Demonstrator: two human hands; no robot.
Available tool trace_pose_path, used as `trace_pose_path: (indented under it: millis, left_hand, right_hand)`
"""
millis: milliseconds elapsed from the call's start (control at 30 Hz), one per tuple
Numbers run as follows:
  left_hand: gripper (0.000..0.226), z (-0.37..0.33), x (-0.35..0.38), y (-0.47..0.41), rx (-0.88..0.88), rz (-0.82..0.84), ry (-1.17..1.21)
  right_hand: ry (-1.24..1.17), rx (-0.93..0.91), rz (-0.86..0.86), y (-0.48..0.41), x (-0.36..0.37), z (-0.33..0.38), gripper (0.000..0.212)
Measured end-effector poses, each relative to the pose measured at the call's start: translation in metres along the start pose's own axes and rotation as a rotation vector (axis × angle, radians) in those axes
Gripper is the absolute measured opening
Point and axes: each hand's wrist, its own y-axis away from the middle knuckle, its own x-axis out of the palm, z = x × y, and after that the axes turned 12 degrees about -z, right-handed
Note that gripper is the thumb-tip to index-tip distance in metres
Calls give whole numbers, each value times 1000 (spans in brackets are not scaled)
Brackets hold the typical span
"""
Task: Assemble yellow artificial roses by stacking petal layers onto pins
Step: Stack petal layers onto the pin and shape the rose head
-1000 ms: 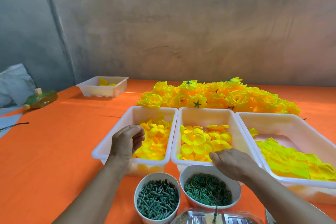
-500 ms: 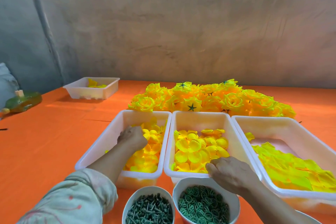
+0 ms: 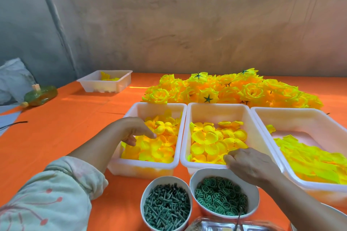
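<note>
Both hands [image 3: 134, 130] [image 3: 247, 163] dip into tubs [image 3: 185, 118] of crinkled fabric petals [image 3: 212, 140].

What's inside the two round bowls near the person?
The left bowl holds short dark green pins; the right bowl holds green ring-shaped pieces. Only the top layer shows; anything underneath is covered.
</note>
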Motion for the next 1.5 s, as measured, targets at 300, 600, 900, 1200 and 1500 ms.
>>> trace_pose_path:
  millis: [300, 600, 900, 1200, 1500]
  left_hand:
    - [40, 5, 8, 29, 85, 23, -136]
    - [12, 10, 0, 39, 171, -182, 160]
    - [19, 13, 10, 77, 257, -335, 860]
    - [16, -2, 17, 129, 365, -248, 1324]
    - [12, -39, 37, 185, 567, -134, 1339]
  right_hand:
    - [-3, 4, -11, 1, 2, -1, 37]
    - [-42, 52, -42, 1, 3, -2, 31]
    - [-83, 75, -141, 6, 2, 1, 35]
    - [-316, 64, -254, 11, -26, 10, 33]
    - [-1491, 189, 130, 47, -96, 67, 53]
